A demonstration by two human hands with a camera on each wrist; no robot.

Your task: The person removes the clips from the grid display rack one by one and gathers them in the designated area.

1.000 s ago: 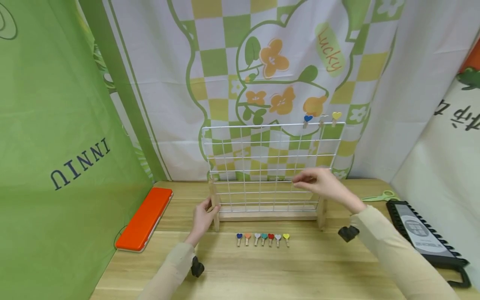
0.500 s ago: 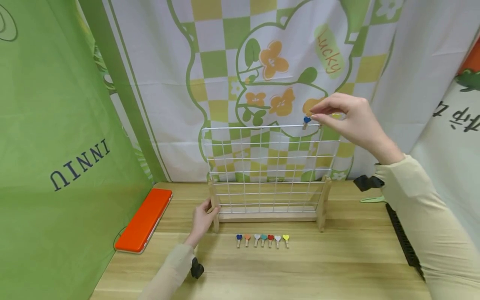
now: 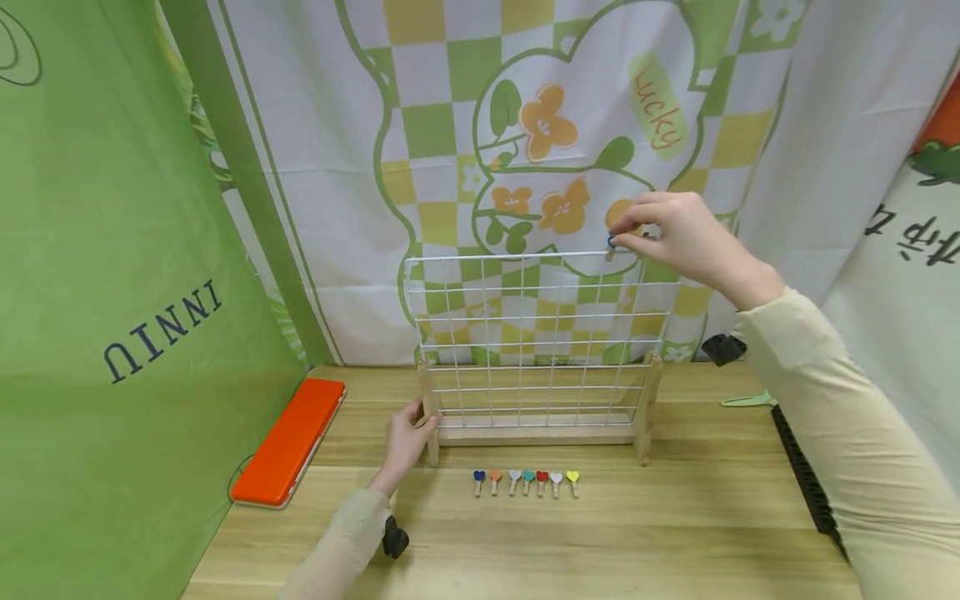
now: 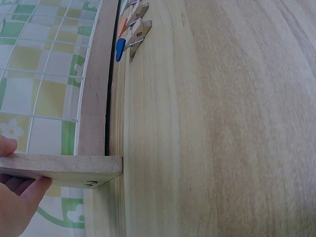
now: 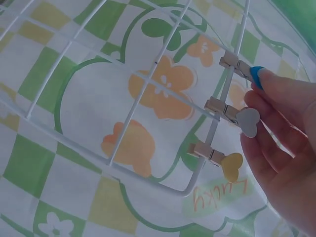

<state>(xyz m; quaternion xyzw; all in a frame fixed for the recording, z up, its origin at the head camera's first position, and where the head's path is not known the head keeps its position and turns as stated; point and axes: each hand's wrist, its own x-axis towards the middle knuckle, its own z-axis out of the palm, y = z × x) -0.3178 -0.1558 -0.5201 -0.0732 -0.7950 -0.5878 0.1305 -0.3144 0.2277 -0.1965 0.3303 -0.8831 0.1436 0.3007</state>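
Observation:
My right hand (image 3: 678,233) pinches the blue heart clothespin (image 5: 242,69) at the top wire of the white grid rack (image 3: 522,315). In the right wrist view, a white heart clothespin (image 5: 232,116) and a yellow heart clothespin (image 5: 217,160) sit clipped beside it toward the grid's corner. My left hand (image 3: 405,437) holds the rack's left wooden foot (image 4: 64,165) between thumb and fingers. On the table before the rack lies a row of several heart clothespins, from a dark blue clothespin (image 3: 478,482) to a yellow clothespin (image 3: 573,482).
An orange case (image 3: 291,442) lies at the table's left edge. To the right are green scissors (image 3: 748,401) and a black-edged item (image 3: 806,475), partly hidden by the right sleeve. A patterned curtain (image 3: 330,208) hangs behind the rack.
My right hand has risen from the middle of the grid to its top right, then shifted slightly left onto the blue clothespin. My left hand stays on the foot.

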